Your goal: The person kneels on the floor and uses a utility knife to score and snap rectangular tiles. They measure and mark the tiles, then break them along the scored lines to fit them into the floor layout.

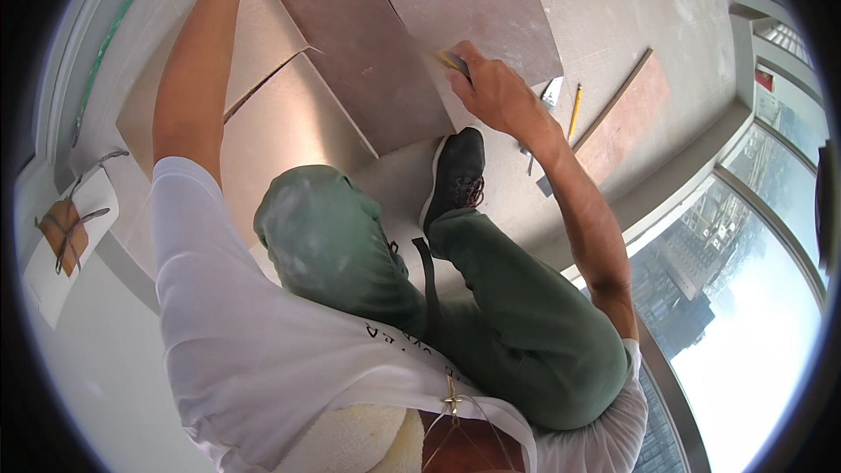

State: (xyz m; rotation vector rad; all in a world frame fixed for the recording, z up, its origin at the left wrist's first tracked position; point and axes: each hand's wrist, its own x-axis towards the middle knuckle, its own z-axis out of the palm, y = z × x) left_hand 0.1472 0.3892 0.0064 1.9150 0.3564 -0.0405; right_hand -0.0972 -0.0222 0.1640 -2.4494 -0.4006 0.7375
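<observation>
My right hand is closed around a utility knife with a yellow and dark handle. It is over the right part of a long brown board, near a second brown board; whether the blade touches a board cannot be made out. A dark narrow gap runs between these boards toward the top edge. My left forearm stretches up along the left side, and the hand is cut off by the upper edge. Lighter tan board pieces lie beside that forearm, with a gap between them.
My dark shoe stands at the long board's near end. To the right lie a yellow pencil, a pale metal tool and a narrow board strip. Windows line the right side; a white wall is at left.
</observation>
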